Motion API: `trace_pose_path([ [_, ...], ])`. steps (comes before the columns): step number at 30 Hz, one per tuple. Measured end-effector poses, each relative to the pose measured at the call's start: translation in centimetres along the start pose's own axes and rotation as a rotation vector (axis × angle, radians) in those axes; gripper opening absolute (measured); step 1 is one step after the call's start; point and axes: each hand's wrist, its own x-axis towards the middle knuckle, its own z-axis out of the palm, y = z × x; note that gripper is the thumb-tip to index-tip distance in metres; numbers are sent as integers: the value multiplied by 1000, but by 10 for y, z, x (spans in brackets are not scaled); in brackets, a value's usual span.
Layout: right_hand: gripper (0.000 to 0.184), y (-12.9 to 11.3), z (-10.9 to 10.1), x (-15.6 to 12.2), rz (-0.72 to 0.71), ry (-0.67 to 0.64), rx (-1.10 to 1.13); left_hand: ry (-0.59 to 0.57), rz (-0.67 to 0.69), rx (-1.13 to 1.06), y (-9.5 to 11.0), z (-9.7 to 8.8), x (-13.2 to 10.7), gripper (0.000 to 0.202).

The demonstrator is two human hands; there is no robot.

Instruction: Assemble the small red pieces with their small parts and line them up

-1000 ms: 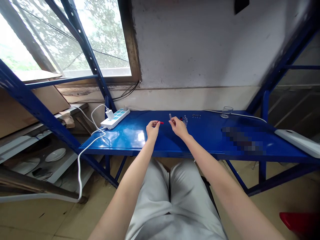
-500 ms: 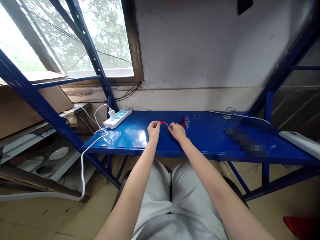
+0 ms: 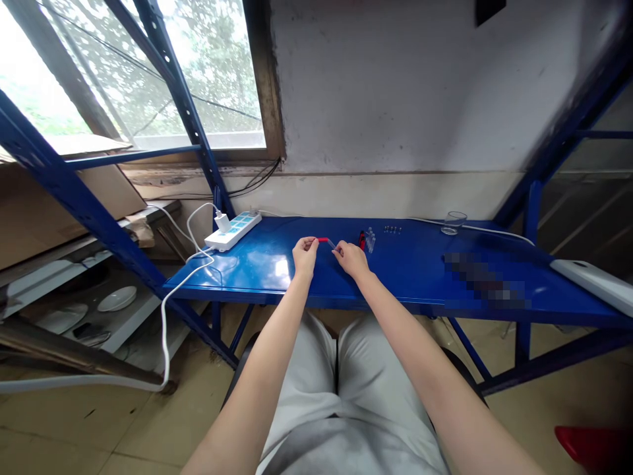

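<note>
My left hand pinches a slim red stick-like piece between thumb and fingertips, above the blue tabletop. From its right end a thin clear tube slants down to my right hand, whose closed fingertips grip it. The two pieces meet end to end at an angle; whether they are joined, I cannot tell. Just right of my right hand lie small red and black pieces. Beside them are several small clear plastic pieces. Farther right, several tiny pieces form a row.
A white power strip with a plugged-in charger lies at the left of the blue table. Toward the back right stands a clear glass. A blurred dark object and a white device lie at the right.
Both hands stay almost in place, still holding the red piece and the clear tube. The clear tube now slants slightly more steeply. The view has shifted a little.
</note>
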Motion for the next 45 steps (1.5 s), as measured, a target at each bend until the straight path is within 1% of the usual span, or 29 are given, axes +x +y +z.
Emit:
trace_pose_path([
  [5, 14, 1, 1, 0, -13, -3, -18, -14, 47, 43, -4, 0, 1, 19],
  [8, 13, 0, 0, 0, -15, -21, -30, -32, 119, 129, -3, -1, -1, 25],
  [10, 13, -1, -1, 0, -14, -25, -33, -74, 184, 191, -2, 0, -4, 29],
  [12, 13, -2, -2, 0, -12, -20, -32, -145, 246, 253, -2, 1, -7, 29],
  [15, 14, -2, -1, 0, 1, -12, -24, -226, 291, 318, -3, 3, -9, 27],
  [22, 14, -1, 0, 0, 6, -9, -15, -206, 220, 271, -2, 3, -8, 19],
  [29, 12, -1, 0, 0, -28, 15, 11, -224, 207, 252, -4, 4, -7, 14],
  [35, 19, -1, 0, -1, -71, 34, 93, -210, 166, 198, -6, 4, -6, 32],
  [36, 20, -1, 0, -1, -82, 40, 105, -220, 164, 206, -6, 4, -6, 31],
  [40, 18, -3, -3, -3, -106, 56, 128, -255, 182, 295, -8, 4, -5, 16],
  [45, 15, -5, -5, -4, -106, 66, 129, -269, 186, 352, -9, 3, -4, 15],
])
